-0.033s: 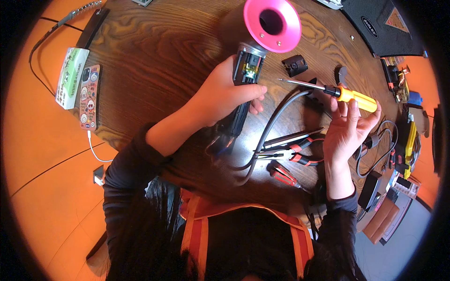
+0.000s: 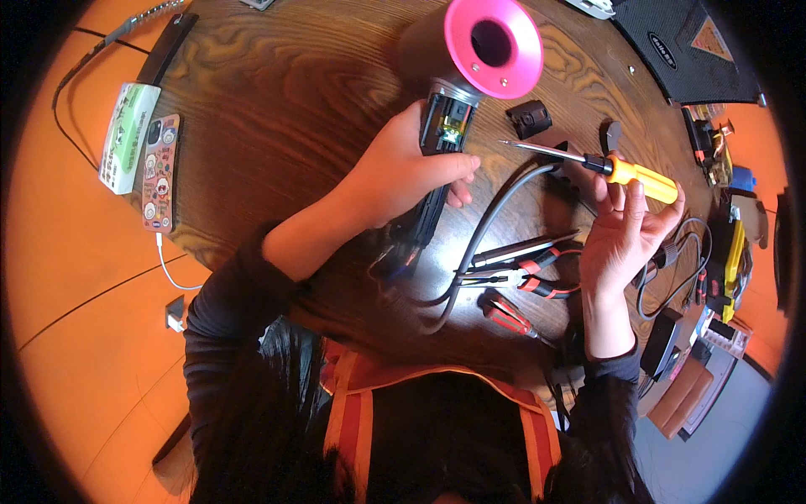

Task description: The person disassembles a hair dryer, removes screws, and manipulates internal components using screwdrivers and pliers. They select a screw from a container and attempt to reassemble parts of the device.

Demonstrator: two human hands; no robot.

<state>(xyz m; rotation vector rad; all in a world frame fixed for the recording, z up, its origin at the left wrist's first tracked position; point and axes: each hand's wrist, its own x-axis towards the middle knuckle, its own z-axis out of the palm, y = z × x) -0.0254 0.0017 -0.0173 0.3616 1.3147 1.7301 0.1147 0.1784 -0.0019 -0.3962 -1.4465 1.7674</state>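
Note:
My left hand (image 2: pixel 403 168) is wrapped round the handle of a hair dryer (image 2: pixel 504 25) with a pink ring-shaped head. The handle is opened up, and a small circuit board (image 2: pixel 452 126) shows inside it, near the head. Loose wires (image 2: pixel 395 262) stick out at the handle's lower end, partly in shadow. Over on the right, my right hand (image 2: pixel 625 231) holds a screwdriver (image 2: pixel 645 179) by its yellow handle between the fingers. Its metal shaft points left toward the dryer, with the tip apart from it.
Below the screwdriver lie red-and-black pliers (image 2: pixel 550 287), a red-handled tool (image 2: pixel 508 315) and a thick grey cable (image 2: pixel 495 210). A small black part (image 2: pixel 529 118) rests beyond the screwdriver. At the left edge are a phone (image 2: pixel 161 176) and a green-white box (image 2: pixel 128 139); a black bag (image 2: pixel 672 42) lies far right.
The dryer's pink head has shifted very slightly to the right. Both hands keep their holds, and the screwdriver has barely moved.

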